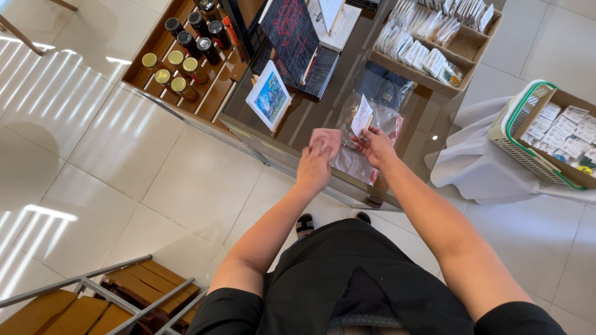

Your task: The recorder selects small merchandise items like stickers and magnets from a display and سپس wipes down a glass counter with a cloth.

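Note:
My left hand (314, 166) presses a pink cloth (328, 139) onto the glass counter top (310, 115). Just to its right, my right hand (376, 147) grips a small white card (361, 116) and holds it upright. The card stands over clear plastic bags (379, 108) lying on the glass. Both hands are close together near the counter's front edge.
A small framed picture (270, 95) and a black signboard (290, 32) stand on the counter. A wooden tray of packets (431, 53) sits at the back. Jars and bottles (180, 62) fill a wooden rack at left. A basket of packets (552, 133) rests on a white-draped table at right.

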